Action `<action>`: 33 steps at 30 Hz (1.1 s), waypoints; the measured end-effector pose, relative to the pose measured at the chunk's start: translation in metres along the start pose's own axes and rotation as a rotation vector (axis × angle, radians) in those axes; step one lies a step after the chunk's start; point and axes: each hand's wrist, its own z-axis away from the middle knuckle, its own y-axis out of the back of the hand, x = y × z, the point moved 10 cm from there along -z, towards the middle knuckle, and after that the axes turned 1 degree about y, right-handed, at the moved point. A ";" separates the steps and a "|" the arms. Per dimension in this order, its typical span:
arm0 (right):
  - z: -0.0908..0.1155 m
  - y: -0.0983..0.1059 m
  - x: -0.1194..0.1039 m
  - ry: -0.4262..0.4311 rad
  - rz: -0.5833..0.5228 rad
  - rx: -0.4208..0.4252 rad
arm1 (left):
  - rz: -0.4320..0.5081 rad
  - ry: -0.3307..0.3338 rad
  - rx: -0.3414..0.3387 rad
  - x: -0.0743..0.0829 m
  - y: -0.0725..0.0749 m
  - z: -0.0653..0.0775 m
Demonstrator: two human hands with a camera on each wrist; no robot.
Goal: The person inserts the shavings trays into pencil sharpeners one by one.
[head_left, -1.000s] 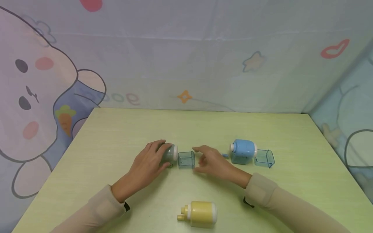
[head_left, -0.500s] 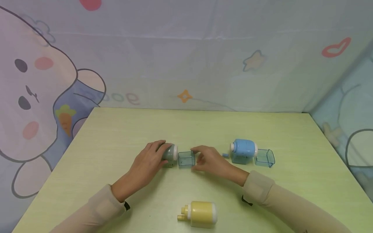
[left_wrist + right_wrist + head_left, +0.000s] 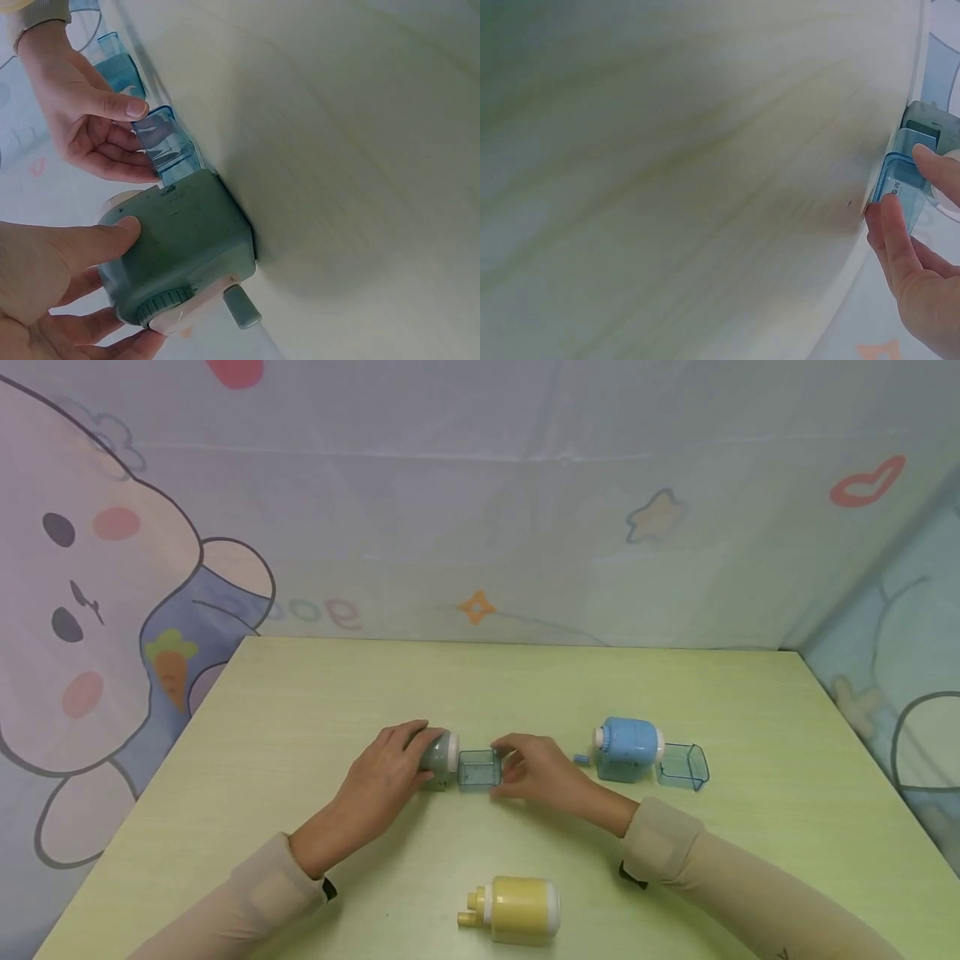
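A dark green crank pencil sharpener (image 3: 180, 240) lies under my left hand (image 3: 378, 781), which grips its body between thumb and fingers. Its small green crank knob (image 3: 242, 306) sticks out at the lower end in the left wrist view. Beside its white rim, a transparent blue-green shavings drawer (image 3: 480, 770) sits on the table, at the open side of the sharpener. My right hand (image 3: 551, 781) pinches the drawer's far end between thumb and fingers. In the right wrist view the drawer (image 3: 901, 184) lines up with the green body (image 3: 931, 120). How far the drawer is inside is hidden.
To the right stands a blue pencil sharpener (image 3: 628, 743) with its clear drawer (image 3: 682, 767) beside it. Near the front edge lies a yellow pencil sharpener (image 3: 521, 910) with its crank pointing left. A printed cloth (image 3: 480, 510) hangs behind the table (image 3: 337, 685).
My right hand has moved slightly left, from just beside the drawer to pinching its end. The left hand stays on the green pencil sharpener.
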 end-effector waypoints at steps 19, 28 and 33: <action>-0.009 -0.008 -0.006 0.036 -0.040 -0.026 | 0.015 -0.002 0.003 -0.001 -0.002 0.001; -0.013 -0.010 -0.008 0.032 -0.056 -0.024 | 0.010 -0.010 0.002 0.000 -0.002 0.001; -0.015 -0.010 -0.008 0.033 -0.044 -0.025 | 0.007 -0.015 0.015 0.000 0.000 0.001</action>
